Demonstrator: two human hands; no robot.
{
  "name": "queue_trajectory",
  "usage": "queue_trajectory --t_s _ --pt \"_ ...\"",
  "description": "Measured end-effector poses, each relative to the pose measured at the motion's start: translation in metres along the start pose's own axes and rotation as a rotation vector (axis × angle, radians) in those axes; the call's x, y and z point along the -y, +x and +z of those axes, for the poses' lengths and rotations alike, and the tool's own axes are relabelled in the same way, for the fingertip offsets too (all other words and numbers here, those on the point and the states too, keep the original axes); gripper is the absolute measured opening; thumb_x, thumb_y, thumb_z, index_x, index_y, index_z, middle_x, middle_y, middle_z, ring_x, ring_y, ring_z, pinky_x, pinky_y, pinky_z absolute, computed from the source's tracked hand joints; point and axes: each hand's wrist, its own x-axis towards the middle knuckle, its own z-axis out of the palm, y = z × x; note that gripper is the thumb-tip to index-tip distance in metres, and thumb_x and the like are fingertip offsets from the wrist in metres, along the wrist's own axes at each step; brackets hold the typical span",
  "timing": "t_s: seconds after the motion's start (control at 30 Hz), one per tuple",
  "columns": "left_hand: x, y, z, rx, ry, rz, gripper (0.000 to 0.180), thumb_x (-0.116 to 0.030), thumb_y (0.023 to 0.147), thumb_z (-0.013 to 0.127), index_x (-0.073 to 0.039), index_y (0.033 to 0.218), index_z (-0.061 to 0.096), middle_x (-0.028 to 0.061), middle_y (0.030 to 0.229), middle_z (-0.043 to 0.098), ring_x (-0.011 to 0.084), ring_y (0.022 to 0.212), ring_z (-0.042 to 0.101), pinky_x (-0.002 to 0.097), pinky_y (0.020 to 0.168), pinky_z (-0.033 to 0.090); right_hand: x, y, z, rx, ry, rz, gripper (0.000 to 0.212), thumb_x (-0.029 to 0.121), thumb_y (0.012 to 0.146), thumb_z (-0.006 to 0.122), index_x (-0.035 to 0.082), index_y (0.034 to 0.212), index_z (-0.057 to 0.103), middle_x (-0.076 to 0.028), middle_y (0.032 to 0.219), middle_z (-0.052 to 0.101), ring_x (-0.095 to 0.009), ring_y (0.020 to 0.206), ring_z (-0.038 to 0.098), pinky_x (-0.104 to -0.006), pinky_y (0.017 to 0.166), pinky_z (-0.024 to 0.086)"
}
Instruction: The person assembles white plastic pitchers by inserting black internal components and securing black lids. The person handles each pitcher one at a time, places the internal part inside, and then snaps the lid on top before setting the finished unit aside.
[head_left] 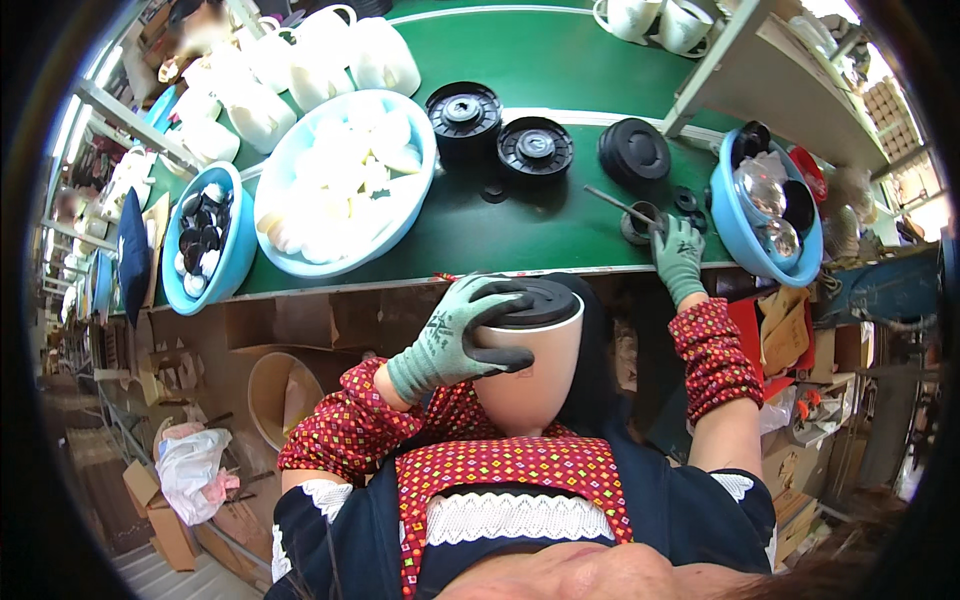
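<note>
My left hand [455, 335], in a green glove with dark fingertips, is wrapped round the upper part of a pale pink jug body [535, 375] held upright on my lap. A round black ribbed part [535, 303] sits in its top. At the bench's front edge, my gloved right hand [680, 257] has its fingers closed at the near end of a thin stick [612, 202]. That stick slants across a small metal cup [638, 224] beside the fingertips. The exact grip of the fingers is hard to see.
Black round parts [535, 148] stand on the green bench [400, 262]. Blue basins hold white parts [345, 185], dark caps [203, 225] and shiny glass-like pieces [765, 195]. White jugs [385, 55] stand at the back left. A metal post [715, 70] rises at right.
</note>
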Motion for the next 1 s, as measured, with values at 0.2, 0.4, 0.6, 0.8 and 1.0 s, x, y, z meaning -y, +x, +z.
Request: queue_trajectory --t_s 0.2,0.4,0.6,0.8,1.0 --pt "0.011 0.01 -0.009 0.047 -0.002 -0.022 0.076 -0.035 0.072 0.097 -0.009 0.139 0.072 0.0182 0.149 0.061 0.042 0.144 0.051 0.0557 0.122 0.037 0.013 0.005 0.005 0.135 0.339 0.224 0.044 0.042 0.106 0.059 0.01 0.136 0.064 -0.024 0.116 0.075 -0.047 0.106 0.072 -0.0553 0.089 0.056" --pt "0.036 0.005 -0.012 -0.172 -0.601 -0.224 0.124 -0.032 0.075 0.099 0.0 0.169 0.025 0.0176 0.172 0.03 0.0321 0.156 0.038 0.0459 0.126 0.035 0.063 0.016 -0.079 0.253 1.034 0.045 0.042 0.036 0.108 0.066 -0.003 0.123 0.074 -0.012 0.101 0.079 -0.017 0.088 0.071 -0.0349 0.077 0.056" --pt "0.036 0.031 -0.03 -0.089 -0.664 0.003 0.107 -0.029 0.081 0.09 0.002 0.166 0.033 0.0232 0.17 0.035 0.041 0.156 0.039 0.052 0.126 0.033 0.148 0.047 -0.107 0.831 1.258 -0.42 0.037 0.025 0.102 0.069 -0.004 0.122 0.077 -0.012 0.106 0.08 -0.017 0.094 0.073 -0.0323 0.088 0.058" --pt "0.03 0.041 -0.041 0.115 -0.486 0.201 0.058 -0.032 0.102 0.055 0.009 0.142 0.062 0.0279 0.149 0.06 0.048 0.146 0.051 0.0586 0.125 0.034 0.18 0.024 -0.079 0.913 1.388 -0.553 0.034 0.028 0.101 0.068 -0.001 0.115 0.08 -0.013 0.101 0.082 -0.017 0.089 0.073 -0.0351 0.085 0.057" --pt "-0.041 0.059 -0.019 0.096 -0.293 0.055 0.055 -0.026 0.101 0.056 0.011 0.141 0.062 0.0282 0.142 0.065 0.0489 0.143 0.054 0.063 0.125 0.03 0.191 0.007 -0.081 0.956 1.515 -0.608 0.038 0.033 0.101 0.062 0.002 0.115 0.08 -0.013 0.117 0.073 -0.026 0.108 0.063 -0.0386 0.105 0.046"
